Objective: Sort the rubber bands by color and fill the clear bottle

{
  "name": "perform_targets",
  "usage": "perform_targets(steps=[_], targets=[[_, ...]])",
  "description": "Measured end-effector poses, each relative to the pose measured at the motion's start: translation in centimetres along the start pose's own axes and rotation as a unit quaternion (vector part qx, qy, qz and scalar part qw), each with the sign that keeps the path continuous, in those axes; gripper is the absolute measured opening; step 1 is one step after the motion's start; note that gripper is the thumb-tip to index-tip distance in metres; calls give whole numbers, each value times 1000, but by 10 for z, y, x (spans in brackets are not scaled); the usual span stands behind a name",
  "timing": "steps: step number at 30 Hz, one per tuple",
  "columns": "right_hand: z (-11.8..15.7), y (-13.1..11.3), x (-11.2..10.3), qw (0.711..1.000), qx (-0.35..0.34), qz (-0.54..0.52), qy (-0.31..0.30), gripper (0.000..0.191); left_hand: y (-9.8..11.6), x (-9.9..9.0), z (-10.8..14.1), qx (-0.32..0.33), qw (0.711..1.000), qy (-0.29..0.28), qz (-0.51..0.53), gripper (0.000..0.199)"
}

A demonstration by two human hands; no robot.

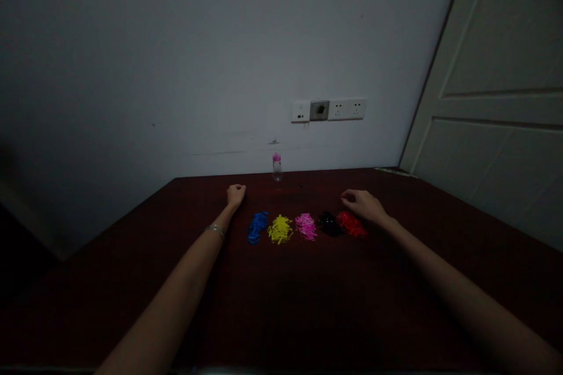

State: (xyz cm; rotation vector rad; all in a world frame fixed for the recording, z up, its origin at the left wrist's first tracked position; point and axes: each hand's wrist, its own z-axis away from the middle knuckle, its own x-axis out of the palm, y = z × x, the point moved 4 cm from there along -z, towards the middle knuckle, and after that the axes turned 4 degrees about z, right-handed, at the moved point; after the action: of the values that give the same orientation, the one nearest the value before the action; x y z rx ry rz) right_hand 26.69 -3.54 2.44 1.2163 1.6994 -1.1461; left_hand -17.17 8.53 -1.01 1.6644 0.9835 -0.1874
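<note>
My left hand rests on the table in a loose fist, beyond and left of the pile of blue strips. My right hand lies beside the pile of red strips, its fingers curled in and nothing seen in them. Between the hands runs a row of small heaps of thin, rubber-band-like pieces. After the blue come yellow strips, pink strips and a glossy black heap, which sits close against the red. Behind the row a clear bottle with a pink top stands upright.
The dark reddish table meets a pale wall at its far edge. White sockets and a grey plate are set in the wall. A panelled door rises at the right. The light is dim.
</note>
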Motion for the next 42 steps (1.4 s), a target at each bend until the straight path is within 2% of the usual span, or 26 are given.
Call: perform_targets(steps=[4, 8, 11, 14, 18, 21, 26, 31, 37, 42], targets=[[-29, -29, 3, 999, -12, 36, -2, 29, 2, 0, 3, 14, 1000, -16, -3, 28], [-59, -53, 24, 999, -11, 45, -24, 29, 5, 2, 6, 35, 998, -43, -29, 27], [-77, -70, 42, 995, -52, 61, -55, 30, 6, 2, 7, 39, 997, -48, -41, 27], [-92, -80, 54, 994, -68, 64, -58, 31, 7, 2, 9, 38, 997, -54, -48, 28], [-106, -81, 64, 998, -39, 34, -39, 39, 10, 3, 12, 37, 995, -65, -68, 27], [-113, -81, 71, 998, -21, 16, -49, 43, 12, 3, 13, 40, 994, -67, -80, 26], [-119, -85, 82, 997, -20, 0, -72, 42, 11, 3, 13, 44, 993, -72, -84, 27], [-123, -88, 88, 998, -27, 0, -59, 42, 10, 3, 12, 36, 993, -67, -85, 26], [-125, -82, 88, 998, -23, -20, -61, 43, 14, 1, 15, 32, 993, -70, -88, 27], [-124, -64, 76, 996, -15, -77, -43, 43, 15, 1, 16, 31, 993, -73, -82, 27]])
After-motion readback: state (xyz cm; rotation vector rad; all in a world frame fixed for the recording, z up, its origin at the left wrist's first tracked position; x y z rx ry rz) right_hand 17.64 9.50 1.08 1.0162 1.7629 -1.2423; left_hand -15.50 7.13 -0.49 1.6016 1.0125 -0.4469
